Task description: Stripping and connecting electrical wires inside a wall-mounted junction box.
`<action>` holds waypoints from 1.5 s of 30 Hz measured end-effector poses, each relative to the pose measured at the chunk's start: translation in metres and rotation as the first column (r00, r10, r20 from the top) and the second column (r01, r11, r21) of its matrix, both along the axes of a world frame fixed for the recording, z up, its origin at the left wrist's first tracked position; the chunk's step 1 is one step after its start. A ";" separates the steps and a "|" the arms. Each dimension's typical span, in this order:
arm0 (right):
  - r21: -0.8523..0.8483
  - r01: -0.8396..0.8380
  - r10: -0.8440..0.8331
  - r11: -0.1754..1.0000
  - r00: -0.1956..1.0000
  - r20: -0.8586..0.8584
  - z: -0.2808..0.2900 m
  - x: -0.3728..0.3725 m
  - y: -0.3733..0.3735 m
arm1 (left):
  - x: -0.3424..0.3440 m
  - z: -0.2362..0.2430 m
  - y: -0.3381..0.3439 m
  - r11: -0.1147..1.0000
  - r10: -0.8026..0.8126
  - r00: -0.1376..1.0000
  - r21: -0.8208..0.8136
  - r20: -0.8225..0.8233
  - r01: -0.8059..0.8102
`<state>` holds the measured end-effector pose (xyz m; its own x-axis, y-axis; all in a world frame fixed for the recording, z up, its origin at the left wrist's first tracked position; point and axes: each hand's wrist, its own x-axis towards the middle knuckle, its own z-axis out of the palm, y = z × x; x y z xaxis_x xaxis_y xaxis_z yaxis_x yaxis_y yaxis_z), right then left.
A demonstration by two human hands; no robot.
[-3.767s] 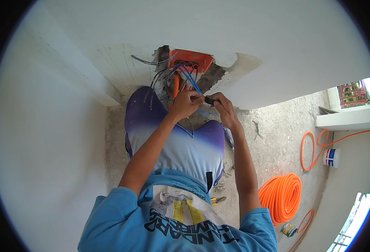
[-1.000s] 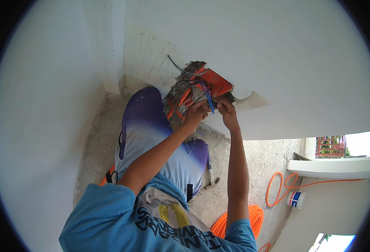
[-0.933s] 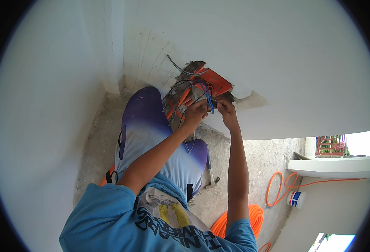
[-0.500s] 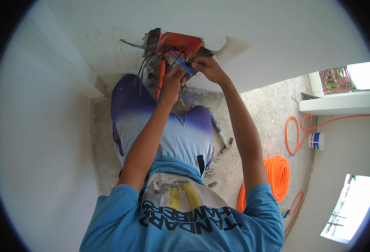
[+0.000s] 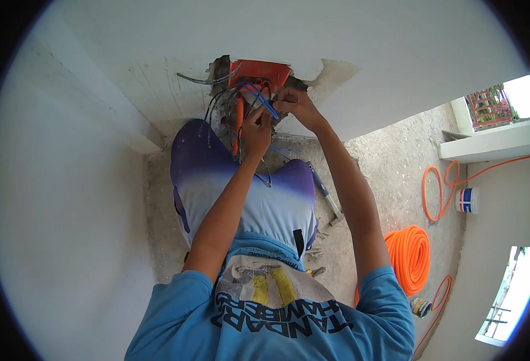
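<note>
An orange electrical box (image 5: pixel 257 71) sits in a rough hole broken in the wall, with black and blue wires coming out of it. My left hand (image 5: pixel 257 133) is closed just below the box, its fingers pinching at the blue wires (image 5: pixel 257 96). From the right, my right hand (image 5: pixel 300 108) meets it with bent fingers pressed together by the wire ends. What lies between the right fingertips is dark and too small to make out. An orange conduit (image 5: pixel 239 117) runs down from the box beside my left hand. Loose black wires (image 5: pixel 212 108) hang to its left.
A hammer (image 5: pixel 331 201) lies on the concrete floor (image 5: pixel 391 156) right of my legs, with other tools behind it. Farther right are a coil of orange tubing (image 5: pixel 409 259), a loose orange loop (image 5: pixel 438 198), a white bucket (image 5: pixel 467 201) and a small can (image 5: pixel 421 307).
The whole view has shifted, so the scene sits slightly lower and farther right. My hands have come closer together at the blue wires.
</note>
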<state>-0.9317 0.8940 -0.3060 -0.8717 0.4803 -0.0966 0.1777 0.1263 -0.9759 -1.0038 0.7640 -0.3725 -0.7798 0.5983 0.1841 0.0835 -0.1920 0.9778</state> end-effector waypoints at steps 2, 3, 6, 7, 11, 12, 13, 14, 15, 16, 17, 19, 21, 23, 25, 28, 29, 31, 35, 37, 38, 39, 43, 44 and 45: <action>-0.020 0.007 -0.008 1.000 0.998 -0.058 -0.008 -0.003 0.000 | -0.003 -0.003 0.003 0.999 0.035 0.998 0.029 -0.048 -0.034; 0.028 0.058 -0.056 0.998 0.995 -0.088 -0.012 -0.004 -0.001 | -0.004 -0.006 0.005 0.996 0.071 0.993 0.061 -0.094 -0.065; 0.190 0.128 -0.103 0.973 0.985 -0.138 -0.019 -0.003 -0.003 | 0.001 -0.012 0.012 0.987 0.115 0.988 0.126 -0.102 -0.102; 0.302 0.149 -0.106 0.942 0.983 -0.153 -0.020 0.000 -0.003 | 0.004 -0.013 0.015 0.987 0.113 0.988 0.130 -0.105 -0.099; 0.694 0.069 -0.261 0.716 0.950 0.174 0.033 -0.004 -0.058 | 0.014 -0.039 0.020 0.982 0.165 0.973 0.120 -0.162 -0.147; 0.767 0.075 -0.255 0.637 0.960 0.117 0.033 -0.006 -0.066 | 0.020 -0.047 0.025 0.969 0.180 0.972 0.197 -0.151 -0.149; 0.830 0.086 -0.244 0.551 0.968 0.062 0.033 -0.008 -0.073 | 0.023 -0.056 0.029 0.970 0.173 0.973 0.199 -0.153 -0.141; 0.834 0.094 -0.257 0.543 0.965 0.058 0.031 -0.011 -0.076 | 0.033 -0.063 0.037 0.967 0.185 0.972 0.201 -0.142 -0.155; 0.885 0.094 -0.212 0.456 0.977 0.005 0.027 -0.014 -0.082 | 0.038 -0.068 0.044 0.965 0.199 0.971 0.200 -0.132 -0.171; 0.926 0.099 -0.162 0.364 0.986 -0.042 0.025 -0.016 -0.084 | 0.035 -0.073 0.053 0.962 0.211 0.970 0.199 -0.122 -0.185; 0.928 0.103 -0.176 0.357 0.984 -0.042 0.023 -0.015 -0.083 | 0.039 -0.082 0.058 0.960 0.221 0.969 0.198 -0.108 -0.197; 0.943 -0.052 -0.081 0.329 0.993 0.083 0.025 -0.022 -0.086 | 0.035 -0.099 0.063 0.947 0.280 0.955 0.190 -0.098 -0.258; 0.935 -0.082 -0.031 0.345 0.995 0.099 0.030 -0.019 -0.091 | 0.031 -0.112 0.067 0.932 0.331 0.940 0.183 -0.083 -0.312; 0.928 -0.112 0.032 0.355 0.994 0.108 0.036 -0.018 -0.092 | 0.019 -0.119 0.067 0.909 0.394 0.916 0.178 -0.073 -0.377; 0.806 0.113 0.033 0.580 0.986 -0.161 0.030 -0.004 -0.073 | 0.017 -0.100 0.066 0.901 0.411 0.909 0.179 -0.062 -0.395; 0.504 0.282 -0.297 0.817 0.954 -0.053 -0.014 0.045 -0.009 | 0.043 -0.008 0.051 0.985 -0.003 0.679 0.120 0.735 -0.125; 0.498 0.278 -0.287 0.822 0.956 -0.060 -0.018 0.041 -0.009 | 0.034 -0.002 0.040 0.993 -0.048 0.676 0.109 0.736 -0.048; 0.355 0.178 -0.146 0.918 0.983 -0.113 -0.024 0.033 -0.009 | 0.027 0.013 0.026 0.995 -0.093 0.673 0.100 0.734 0.029; 0.340 0.027 -0.006 0.940 0.998 -0.063 -0.035 0.016 -0.007 | 0.034 0.038 0.022 0.996 -0.089 0.617 0.080 0.782 0.042; 0.306 -0.021 0.042 0.952 0.997 -0.061 -0.032 0.004 -0.013 | 0.030 0.039 0.018 0.995 -0.098 0.550 0.101 0.829 0.026; 0.307 -0.028 0.050 0.951 0.997 -0.065 -0.034 0.002 -0.013 | 0.029 0.037 0.017 0.986 -0.163 0.469 0.151 0.868 0.065; 0.258 0.007 0.011 0.966 0.998 -0.067 -0.041 0.005 -0.008 | 0.029 0.037 0.017 0.973 -0.232 0.379 0.207 0.896 0.105; 0.315 0.129 -0.114 0.940 0.991 -0.067 -0.065 0.022 0.026 | 0.032 0.035 0.017 0.957 -0.282 0.378 0.233 0.882 0.170; 0.308 0.128 -0.115 0.943 0.991 -0.062 -0.066 0.026 0.025 | 0.024 0.028 0.012 0.949 -0.288 0.484 0.178 0.826 0.262; 0.375 0.135 -0.118 0.917 0.991 -0.068 -0.058 0.025 0.021 | 0.014 0.019 0.004 0.937 -0.297 0.586 0.111 0.754 0.333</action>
<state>-0.9062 0.9146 -0.3640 -0.8005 0.5803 0.1499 0.1755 0.4660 -0.8672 -0.9895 0.7682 -0.3531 -0.3938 0.8262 -0.4028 -0.7377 -0.0227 0.6747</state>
